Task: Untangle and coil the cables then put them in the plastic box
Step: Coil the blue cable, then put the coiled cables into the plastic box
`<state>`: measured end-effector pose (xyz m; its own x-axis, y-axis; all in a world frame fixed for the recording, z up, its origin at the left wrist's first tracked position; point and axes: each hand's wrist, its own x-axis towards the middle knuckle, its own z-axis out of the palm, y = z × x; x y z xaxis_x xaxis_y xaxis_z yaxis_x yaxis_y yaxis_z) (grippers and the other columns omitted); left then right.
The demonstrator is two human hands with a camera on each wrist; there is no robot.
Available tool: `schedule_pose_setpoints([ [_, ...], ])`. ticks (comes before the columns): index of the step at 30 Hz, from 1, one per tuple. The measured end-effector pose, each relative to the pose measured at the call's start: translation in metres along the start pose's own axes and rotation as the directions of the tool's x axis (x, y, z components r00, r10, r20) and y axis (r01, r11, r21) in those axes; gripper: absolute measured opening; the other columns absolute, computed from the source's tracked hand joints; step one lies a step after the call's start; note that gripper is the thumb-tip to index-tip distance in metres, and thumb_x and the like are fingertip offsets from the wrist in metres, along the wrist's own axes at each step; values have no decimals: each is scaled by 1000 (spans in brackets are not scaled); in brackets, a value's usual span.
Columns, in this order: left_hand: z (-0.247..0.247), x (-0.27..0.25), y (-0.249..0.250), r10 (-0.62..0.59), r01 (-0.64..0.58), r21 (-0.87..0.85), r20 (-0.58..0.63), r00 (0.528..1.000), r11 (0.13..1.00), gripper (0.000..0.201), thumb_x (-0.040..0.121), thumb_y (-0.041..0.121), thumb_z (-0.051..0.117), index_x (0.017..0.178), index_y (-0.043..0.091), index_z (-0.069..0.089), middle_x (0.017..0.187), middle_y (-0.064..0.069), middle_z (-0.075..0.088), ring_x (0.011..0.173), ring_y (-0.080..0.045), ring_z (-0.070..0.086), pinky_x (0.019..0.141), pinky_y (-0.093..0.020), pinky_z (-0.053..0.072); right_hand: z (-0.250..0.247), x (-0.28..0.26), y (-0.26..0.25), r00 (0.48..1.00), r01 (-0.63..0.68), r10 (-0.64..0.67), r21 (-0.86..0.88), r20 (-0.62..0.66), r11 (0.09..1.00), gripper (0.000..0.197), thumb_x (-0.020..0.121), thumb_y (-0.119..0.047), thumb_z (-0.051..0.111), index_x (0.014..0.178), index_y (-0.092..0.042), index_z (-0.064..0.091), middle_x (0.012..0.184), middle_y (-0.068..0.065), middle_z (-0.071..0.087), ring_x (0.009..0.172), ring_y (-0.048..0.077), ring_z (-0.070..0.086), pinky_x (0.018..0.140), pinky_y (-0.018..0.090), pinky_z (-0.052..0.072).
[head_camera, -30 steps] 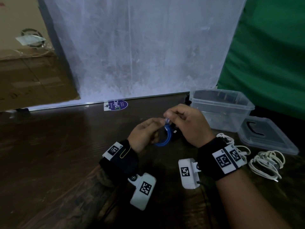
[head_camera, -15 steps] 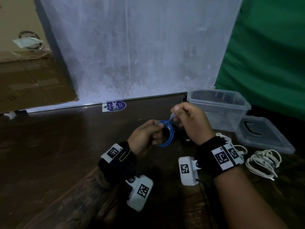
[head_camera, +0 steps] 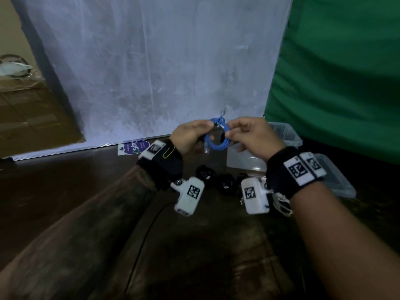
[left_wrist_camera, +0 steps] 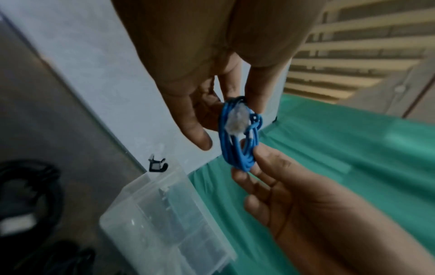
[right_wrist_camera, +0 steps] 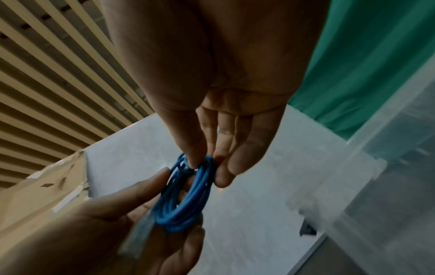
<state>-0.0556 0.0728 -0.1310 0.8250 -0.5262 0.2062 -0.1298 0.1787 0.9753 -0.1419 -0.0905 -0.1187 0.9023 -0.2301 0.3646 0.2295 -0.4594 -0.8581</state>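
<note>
A blue cable (head_camera: 217, 141) wound into a small coil, with a clear plug (left_wrist_camera: 236, 122) at its end, hangs in the air between both hands. My left hand (head_camera: 208, 128) pinches the coil's left side. On its right side my right hand (head_camera: 229, 132) pinches it between thumb and fingers (right_wrist_camera: 200, 160). The clear plastic box (head_camera: 291, 135) stands open just behind the right hand, partly hidden by it. Black cables (head_camera: 218, 179) lie on the table under the hands. A white cable (head_camera: 281, 203) lies by my right wrist.
The box's lid (head_camera: 337, 180) lies flat to the right of the box. A white sheet (head_camera: 151, 61) stands along the back of the dark wooden table (head_camera: 65, 187), with green cloth (head_camera: 335, 72) to its right. A round sticker (head_camera: 134, 146) sits at the table's back edge.
Both hands have lifted the blue coil higher and a little toward the box. The right hand has gone from pulling the plug end to pinching the coil's right side.
</note>
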Motion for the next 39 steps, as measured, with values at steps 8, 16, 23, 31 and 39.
schedule_pose_setpoints([
  [8,32,84,9,-18,34,585,-32,999,810,18,90,29,64,103,16,67,96,-2,64,80,-16,59,63,-20,45,-71,74,24,961,-188,136,-205,-242,961,21,83,2,70,79,-15,57,77,16,67,45,9,62,40,24,52],
  [16,41,124,-29,-133,32,728,82,988,685,15,83,17,72,99,14,70,87,-4,64,73,-17,60,68,-24,53,-70,122,72,935,-291,345,-745,-87,600,21,87,-16,66,107,-10,69,113,15,68,100,27,66,81,30,53],
  [23,37,136,-44,-124,18,709,98,988,705,16,82,17,72,96,10,68,85,-2,62,76,-15,57,74,-29,49,-59,166,110,840,-93,534,-941,101,324,45,55,-55,84,80,-27,59,112,-1,67,105,24,63,98,39,51],
  [31,32,130,-45,-206,96,744,57,977,662,54,81,40,72,122,10,57,118,-12,62,106,-31,61,90,-44,51,-50,124,81,943,-70,314,-861,107,503,27,97,-23,55,112,-5,69,120,14,66,108,28,62,88,31,48],
  [39,34,117,-26,-387,316,449,75,919,836,9,93,10,57,92,16,51,81,-7,63,64,-24,56,58,-30,41,-20,38,55,913,178,37,-479,406,859,8,89,-23,70,81,-22,70,73,-10,66,61,-3,59,63,20,47],
])
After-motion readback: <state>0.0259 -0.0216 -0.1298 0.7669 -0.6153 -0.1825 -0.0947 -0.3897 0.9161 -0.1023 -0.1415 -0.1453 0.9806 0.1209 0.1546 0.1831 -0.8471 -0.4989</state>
